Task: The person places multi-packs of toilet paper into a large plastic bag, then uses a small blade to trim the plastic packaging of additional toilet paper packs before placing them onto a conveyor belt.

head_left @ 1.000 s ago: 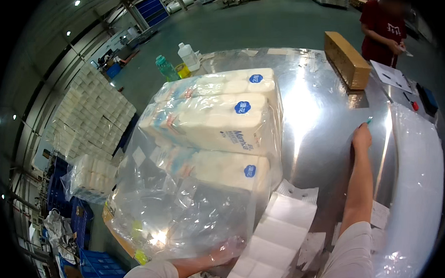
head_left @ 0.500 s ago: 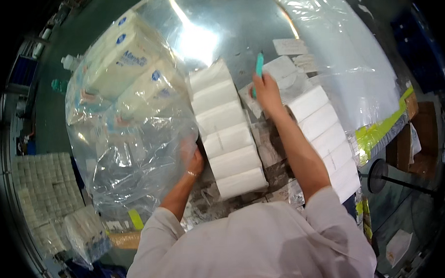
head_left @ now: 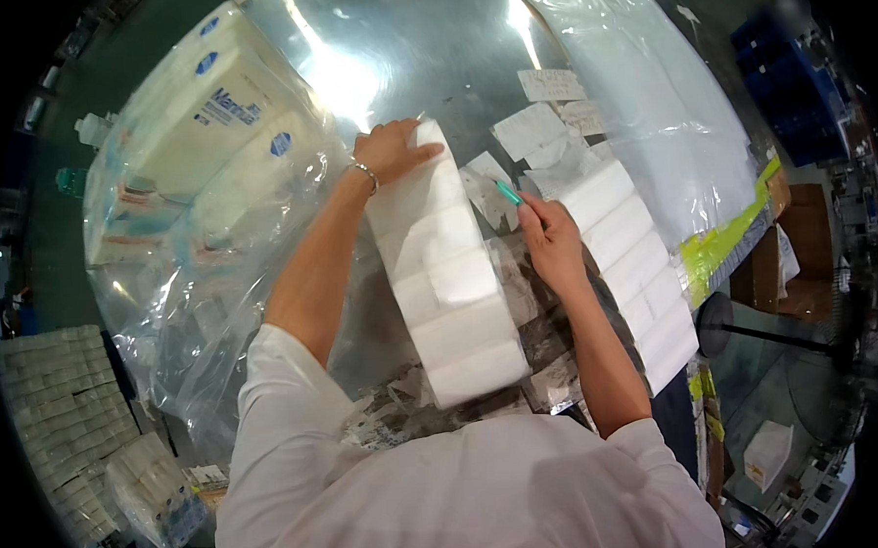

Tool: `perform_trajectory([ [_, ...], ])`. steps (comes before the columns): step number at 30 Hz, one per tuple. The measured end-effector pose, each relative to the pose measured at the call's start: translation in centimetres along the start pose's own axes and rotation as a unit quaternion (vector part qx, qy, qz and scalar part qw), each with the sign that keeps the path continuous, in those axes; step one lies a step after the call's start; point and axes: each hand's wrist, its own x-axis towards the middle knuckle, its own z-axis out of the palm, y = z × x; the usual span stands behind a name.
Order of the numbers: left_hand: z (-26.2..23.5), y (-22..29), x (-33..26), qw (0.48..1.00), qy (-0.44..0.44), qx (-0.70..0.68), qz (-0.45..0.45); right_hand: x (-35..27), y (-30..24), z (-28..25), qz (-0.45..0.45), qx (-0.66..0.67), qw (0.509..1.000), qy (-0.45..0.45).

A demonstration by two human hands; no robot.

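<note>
A row of white tissue packs (head_left: 446,274) lies on the shiny metal table (head_left: 430,69), running from near me to the far end. My left hand (head_left: 390,151) rests on the far end pack of that row, fingers spread over it. My right hand (head_left: 549,238) grips a small teal cutter (head_left: 507,193), its tip pointing up and left, between this row and a second row of white packs (head_left: 626,256) on the right. Torn wrapper scraps lie between the two rows.
A big clear plastic bag (head_left: 210,186) holding large white tissue bundles fills the left of the table. A clear plastic sheet (head_left: 647,98) drapes the right side. Loose paper slips (head_left: 548,83) lie beyond. Stacked packs (head_left: 53,408) sit low left; a fan stand (head_left: 725,325) right.
My head has tilted further down over the table. My left hand moved from beside the row's middle up onto its far end. My right hand drew back nearer with the cutter.
</note>
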Motion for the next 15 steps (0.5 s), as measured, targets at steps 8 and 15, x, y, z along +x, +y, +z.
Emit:
perform_trajectory([
  [8,4.5,-0.8,-4.4,0.989,-0.035,-0.079,0.123,-2.3,-4.0,-2.8,-0.024,-0.109,0.993,-0.031],
  [15,4.0,-1.0,-4.2,0.982,-0.055,-0.103,0.145,-2.7,-4.4,-2.2,-0.071,-0.171,0.982,-0.043],
])
